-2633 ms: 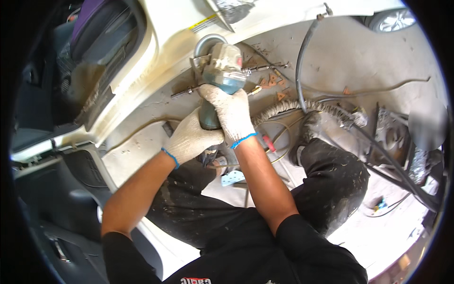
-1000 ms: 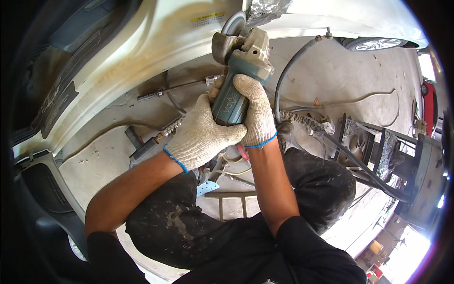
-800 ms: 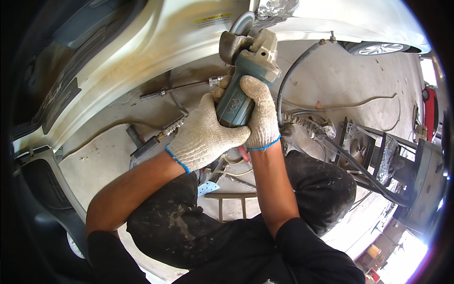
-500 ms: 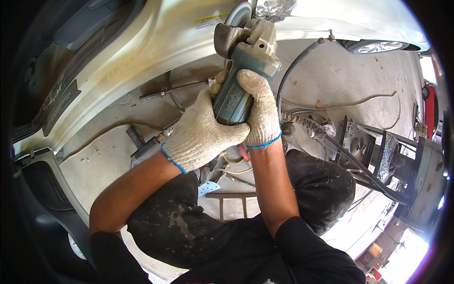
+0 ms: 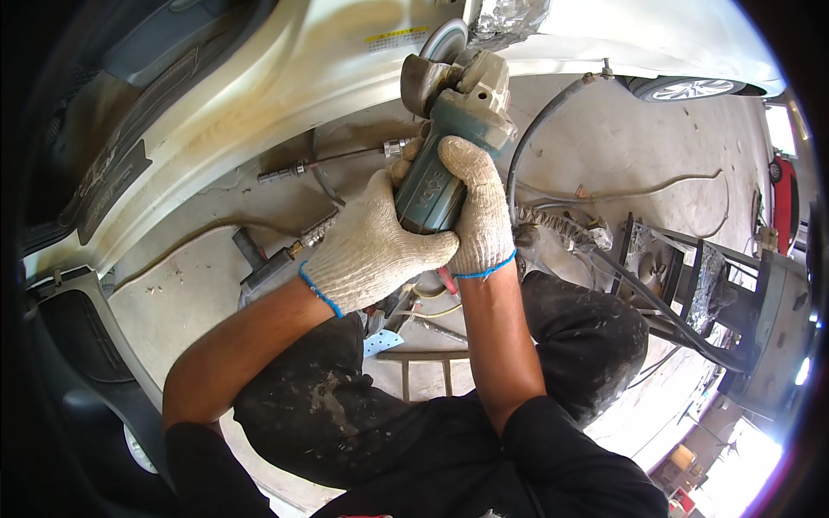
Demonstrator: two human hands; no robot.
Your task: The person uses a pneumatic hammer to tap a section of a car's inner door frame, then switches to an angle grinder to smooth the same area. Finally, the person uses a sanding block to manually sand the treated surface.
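Note:
Both my hands wear off-white knitted gloves with blue cuffs and grip a green angle grinder (image 5: 434,192) with a dusty grey gear head. My left hand (image 5: 371,246) wraps its body from the left, some fingers hidden behind it. My right hand (image 5: 477,207) closes round the right side, thumb along the top of the body. The grinder's round disc (image 5: 446,41) stands at its far end, beside the car's cream door sill (image 5: 319,73); whether they touch I cannot tell. A guard (image 5: 421,85) covers part of the disc's near side.
Crumpled foil (image 5: 505,22) covers the car body just beyond the disc. On the floor lie a rod-like tool (image 5: 337,159), a grey hose (image 5: 540,129) and a spring coil (image 5: 553,223). A black metal frame (image 5: 691,285) stands right. An open car door (image 5: 95,345) is at left.
The grinder and both hands have shifted slightly right and a little nearer to me. The grip looks the same.

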